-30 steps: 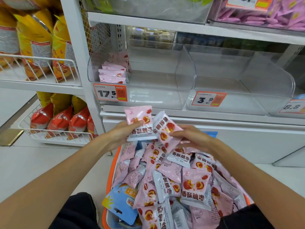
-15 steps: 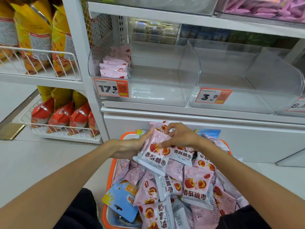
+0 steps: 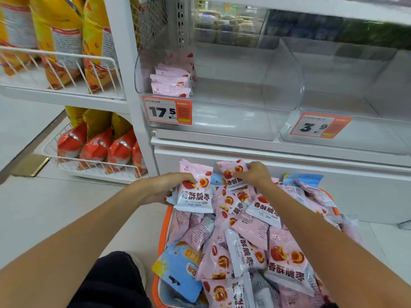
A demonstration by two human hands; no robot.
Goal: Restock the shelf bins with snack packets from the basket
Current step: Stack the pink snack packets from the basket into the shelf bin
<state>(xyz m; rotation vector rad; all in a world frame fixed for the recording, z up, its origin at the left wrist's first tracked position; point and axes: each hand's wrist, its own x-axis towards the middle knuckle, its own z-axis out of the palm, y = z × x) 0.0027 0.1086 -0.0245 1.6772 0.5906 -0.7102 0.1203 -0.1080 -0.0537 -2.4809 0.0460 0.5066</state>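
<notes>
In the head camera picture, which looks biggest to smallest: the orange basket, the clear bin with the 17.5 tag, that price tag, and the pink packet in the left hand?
1. Orange basket, though it is nearest the camera.
2. Clear bin.
3. Pink packet in the left hand and the 17.5 price tag: too alike to rank.

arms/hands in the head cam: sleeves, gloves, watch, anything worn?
Both forearms are bare right up to the frame edge: no sleeve cuff shows. The left hand and right hand wear no gloves, and no rings, watch or wristband can be seen on the sides facing the camera. No markings or tape. The only clothing in view is dark black fabric over the knee, low in the frame.
</notes>
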